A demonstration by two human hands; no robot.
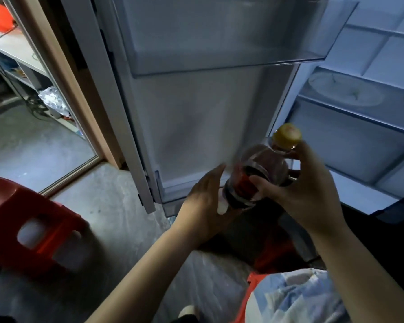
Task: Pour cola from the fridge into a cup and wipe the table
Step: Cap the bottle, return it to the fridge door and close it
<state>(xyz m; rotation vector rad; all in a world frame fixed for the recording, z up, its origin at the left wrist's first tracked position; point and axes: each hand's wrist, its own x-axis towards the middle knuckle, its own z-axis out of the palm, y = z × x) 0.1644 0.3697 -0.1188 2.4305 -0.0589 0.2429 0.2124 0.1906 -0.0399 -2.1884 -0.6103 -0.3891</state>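
We look down at an open white fridge door (196, 117) that fills the middle of the view. A clear plastic door bin (219, 43) sits across its top and a lower door bin (170, 197) sits at its foot. To the right, the fridge interior (359, 108) shows glass shelves and a drawer. A red plastic stool (28, 220) stands on the grey concrete floor (114, 217) to the left, well apart from the door. A pale blue and white crumpled bag (301, 299) lies at the lower right.

The clear plastic cola bottle with a red label (254, 178) is in the air in front of the lower door, just above the lower bin. It is tilted, with its yellow cap (286, 135) up and to the right. Our right hand (308, 190) grasps its upper body, with the thumb across the label and the fingers wrapped behind. Our left hand (205, 206) lies released just beside the base with its fingers extended toward the door. We cannot tell whether it touches the bottle.
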